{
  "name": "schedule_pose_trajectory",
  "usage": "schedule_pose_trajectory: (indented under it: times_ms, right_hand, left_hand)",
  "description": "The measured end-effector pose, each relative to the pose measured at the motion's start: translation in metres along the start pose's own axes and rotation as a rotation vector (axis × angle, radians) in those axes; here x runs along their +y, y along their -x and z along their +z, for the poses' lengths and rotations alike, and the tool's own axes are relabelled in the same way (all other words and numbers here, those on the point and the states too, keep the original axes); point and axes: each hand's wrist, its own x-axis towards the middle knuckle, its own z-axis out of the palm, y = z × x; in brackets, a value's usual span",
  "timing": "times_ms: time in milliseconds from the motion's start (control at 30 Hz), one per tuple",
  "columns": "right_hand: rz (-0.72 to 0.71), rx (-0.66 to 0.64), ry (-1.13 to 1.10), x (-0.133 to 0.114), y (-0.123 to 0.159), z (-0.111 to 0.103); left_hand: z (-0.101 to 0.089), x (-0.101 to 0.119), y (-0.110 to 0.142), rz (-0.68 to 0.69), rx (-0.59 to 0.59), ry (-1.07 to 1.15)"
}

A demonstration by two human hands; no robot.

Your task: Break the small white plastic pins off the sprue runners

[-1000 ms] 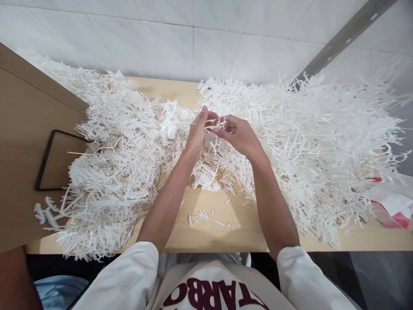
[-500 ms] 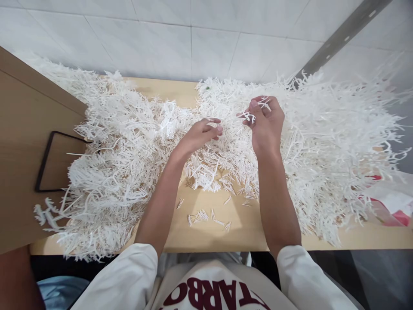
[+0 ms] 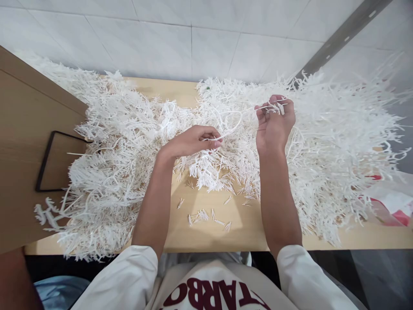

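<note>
My left hand [image 3: 196,141] is closed in a pinch on a thin white plastic stem [image 3: 232,129], which curves up and to the right from the fingertips. My right hand [image 3: 275,122], higher and further right, has its fingers closed on a white branched plastic sprig [image 3: 276,107]. Whether the stem and the sprig are one piece I cannot tell. Beneath both hands spreads a middle heap of white plastic sprigs [image 3: 206,170], with many fine tips.
Larger piles of white sprigs lie left [image 3: 112,172] and right [image 3: 329,172]. Short loose bits [image 3: 201,215] lie on the wooden table [image 3: 213,239]. A brown panel [image 3: 26,129] with a black metal loop [image 3: 43,161] stands left. A tiled wall [image 3: 161,43] runs behind. Someone's arm [image 3: 16,280] shows lower left.
My left hand has closed on the white stem and shifted slightly left and down. My right hand has moved to the right with its sprig. A curved stem now shows between the hands.
</note>
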Motion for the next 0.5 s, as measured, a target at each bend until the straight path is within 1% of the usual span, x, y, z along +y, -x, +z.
schedule_pose_trajectory:
  times_ms: [100, 167, 233, 300, 333, 367, 400, 500]
  right_hand:
    - [0.01, -0.118, 0.108, -0.002, 0.003, 0.001]
    - [0.048, -0.192, 0.176, -0.006, 0.006, 0.004]
    - [0.101, -0.217, 0.207, -0.012, 0.01, 0.007]
    - [0.134, -0.202, 0.225, -0.019, 0.014, 0.01]
    - [0.147, -0.217, 0.243, -0.022, 0.017, 0.012]
    - [0.164, -0.263, 0.272, -0.024, 0.019, 0.013]
    - [0.191, -0.348, 0.309, -0.027, 0.021, 0.014]
    - [0.286, -0.697, 0.405, -0.031, 0.029, 0.019]
  left_hand:
    - [0.002, -0.003, -0.002, -0.006, 0.116, 0.032]
    - [0.005, -0.002, -0.003, -0.006, 0.195, 0.065]
    - [0.008, -0.001, -0.005, 0.007, 0.241, 0.15]
    - [0.012, 0.0, -0.008, 0.027, 0.29, 0.247]
    - [0.013, 0.0, -0.01, 0.045, 0.331, 0.292]
    - [0.015, 0.0, -0.012, 0.065, 0.377, 0.331]
    - [0.016, 0.0, -0.014, 0.085, 0.421, 0.363]
    - [0.02, 0.0, -0.019, 0.119, 0.497, 0.444]
